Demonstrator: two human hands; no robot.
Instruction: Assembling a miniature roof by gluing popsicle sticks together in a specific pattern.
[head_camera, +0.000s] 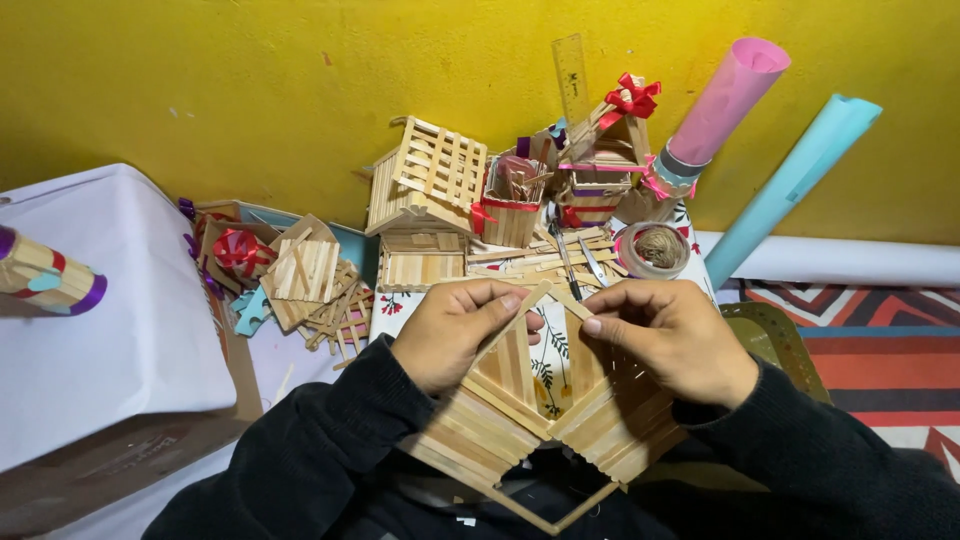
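nearest the lens, both dark sleeves frame a craft-stick frame, a half-built, heart-like assembly of flat wooden sticks held above the lap, just in front of the desk.

hand state:
- left hand: closed on the upper left panel of the frame, thumb and fingers pinching one diagonal stick.
- right hand: closed on the upper right panel, fingertips pressing near the apex where the two sides meet.
- the hands sit close together without touching, one on each half.

risks, as judged from this position:
- the apex joint carries the load of both pinches. uneven pressure from either hand could spring the two halves apart (whether any glue there is set cannot be told).
- the thin outline sticks at the bottom point hang unsupported near the body; a snag on a sleeve could snap or detach them.
- twisting one half against the other could rack the layered slats out of line.
- the frame has nothing beneath it, so a slipped grip would drop it into the lap.

surroundings: a finished stick house and other small stick models with red ribbon bows stand against the yellow wall; a pink paper roll and a blue paper roll lean behind them. a twine spool sits near the right hand; scissors lie just beyond the fingertips, well within reach of a careless forward movement.
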